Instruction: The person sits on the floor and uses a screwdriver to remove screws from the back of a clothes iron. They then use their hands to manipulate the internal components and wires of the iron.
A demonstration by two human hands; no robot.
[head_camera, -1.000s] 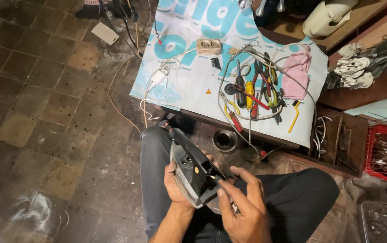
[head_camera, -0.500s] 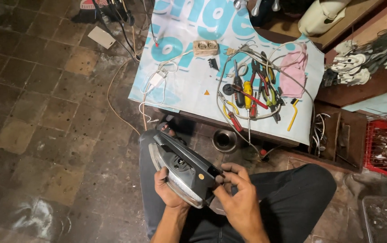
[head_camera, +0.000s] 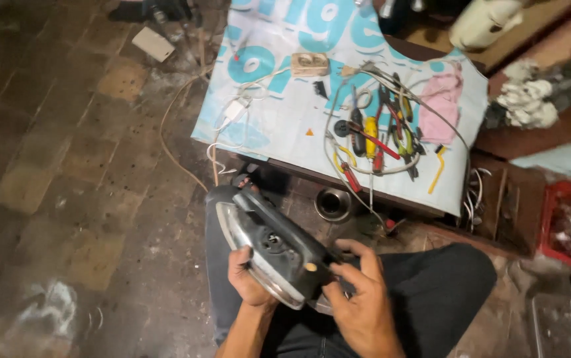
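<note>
A worn floor of dull brown tiles (head_camera: 66, 166) fills the left of the view, and a low table (head_camera: 338, 174) stands at the top centre, covered by a white printed sheet with pale blue lettering (head_camera: 285, 113). Below the table's near edge, the seated person's legs in dark trousers (head_camera: 431, 298) cross the bottom of the frame. Over the lap, just below the table, lies a dark clothes iron (head_camera: 275, 248), tilted so its shiny soleplate edge faces down and left, nose pointing up toward the table. The left hand (head_camera: 249, 282) is cupped under the iron's lower side, fingers curled around the metal rim, holding it. The right hand (head_camera: 358, 301) is closed loosely over the iron's rear end, fingers spread across the dark body. On the table's right half lies a cluster of pliers and screwdrivers with red, yellow and green handles (head_camera: 378, 136), ringed by a loop of pale cable (head_camera: 335, 159). A pink cloth (head_camera: 441, 109) lies right of the tools. A beige socket block (head_camera: 309, 63) sits near the table's far edge. A small metal cup (head_camera: 332, 203) stands on the floor just under the table's front.
</note>
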